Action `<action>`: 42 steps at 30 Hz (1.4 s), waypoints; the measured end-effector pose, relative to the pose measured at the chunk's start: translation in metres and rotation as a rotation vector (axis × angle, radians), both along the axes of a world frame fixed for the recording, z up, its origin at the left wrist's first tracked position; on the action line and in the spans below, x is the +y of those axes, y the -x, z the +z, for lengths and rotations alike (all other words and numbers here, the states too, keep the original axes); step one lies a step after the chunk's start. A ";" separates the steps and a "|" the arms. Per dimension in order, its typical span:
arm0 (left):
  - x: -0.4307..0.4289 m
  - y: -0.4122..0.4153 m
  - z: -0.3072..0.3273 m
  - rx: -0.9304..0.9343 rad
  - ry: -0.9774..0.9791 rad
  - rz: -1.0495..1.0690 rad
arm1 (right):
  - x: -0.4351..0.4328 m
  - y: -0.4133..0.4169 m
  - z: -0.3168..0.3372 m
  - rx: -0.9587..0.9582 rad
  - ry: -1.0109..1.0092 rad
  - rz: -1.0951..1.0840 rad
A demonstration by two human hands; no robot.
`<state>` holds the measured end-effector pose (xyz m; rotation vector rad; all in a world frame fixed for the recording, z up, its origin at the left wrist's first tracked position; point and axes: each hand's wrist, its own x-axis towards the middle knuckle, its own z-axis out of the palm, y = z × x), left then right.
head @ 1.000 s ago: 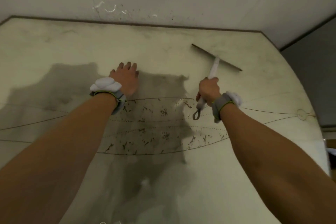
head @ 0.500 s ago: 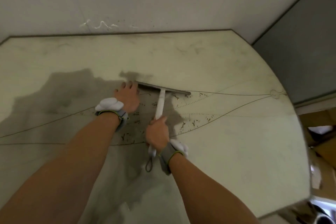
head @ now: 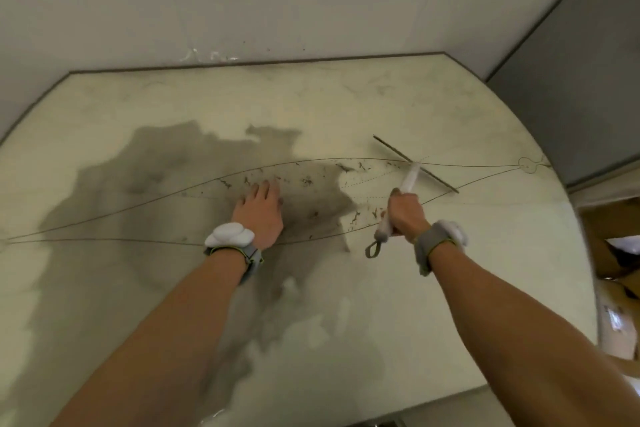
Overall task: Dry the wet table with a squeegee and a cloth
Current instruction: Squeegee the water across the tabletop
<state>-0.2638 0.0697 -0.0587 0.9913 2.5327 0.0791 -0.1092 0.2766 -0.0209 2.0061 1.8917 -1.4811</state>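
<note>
1. Squeegee (head: 412,170) has swung from beside the left hand (head: 259,215) toward the table's (head: 450,288) right edge.
2. Right hand (head: 405,215) fists its handle; left lies flat on the wet patch (head: 156,184), likely bracing.

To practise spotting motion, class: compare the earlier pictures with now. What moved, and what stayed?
The squeegee swung right, away from the left hand. The right hand keeps its grip on it; the left hand stays flat on the wet patch.
</note>
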 end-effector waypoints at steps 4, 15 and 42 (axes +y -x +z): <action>-0.035 -0.010 -0.005 0.005 0.036 0.039 | -0.037 0.017 0.016 -0.082 0.020 0.192; -0.104 0.003 0.012 0.056 -0.039 0.022 | -0.195 0.045 -0.016 -0.067 0.010 0.085; -0.177 -0.057 0.011 -0.079 -0.096 -0.313 | -0.309 -0.070 0.009 -0.052 0.032 -0.015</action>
